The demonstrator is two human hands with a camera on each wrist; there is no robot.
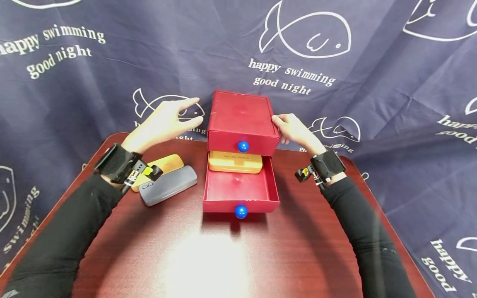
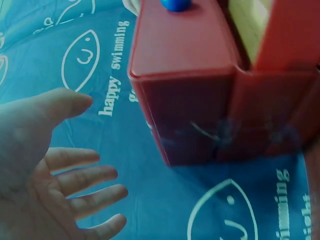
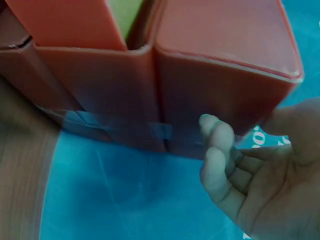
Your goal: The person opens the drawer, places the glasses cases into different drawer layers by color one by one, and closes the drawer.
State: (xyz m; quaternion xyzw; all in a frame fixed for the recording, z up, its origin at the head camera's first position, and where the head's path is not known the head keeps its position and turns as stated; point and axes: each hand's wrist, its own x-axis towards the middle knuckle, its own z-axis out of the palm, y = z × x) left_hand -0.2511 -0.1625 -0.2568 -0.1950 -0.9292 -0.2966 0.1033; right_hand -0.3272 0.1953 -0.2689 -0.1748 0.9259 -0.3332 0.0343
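Note:
A red drawer box (image 1: 242,114) with blue knobs stands near the back of the table. Below its top drawer, a lower drawer (image 1: 238,186) is pulled out, with a yellow glasses case (image 1: 235,162) lying at its back. My left hand (image 1: 164,124) hovers beside the box's left side, thumb and fingers spread, a gap between them and the red wall. On the other side, my right hand (image 1: 294,129) has its thumb at the top right edge. In the right wrist view its loosely bent fingers (image 3: 216,165) overlap the box's side wall.
Left of the box, a grey glasses case (image 1: 168,185) lies partly over another yellow case (image 1: 165,164) on the brown table (image 1: 298,248). A dark blue printed cloth (image 1: 208,49) hangs close behind the table and along its sides.

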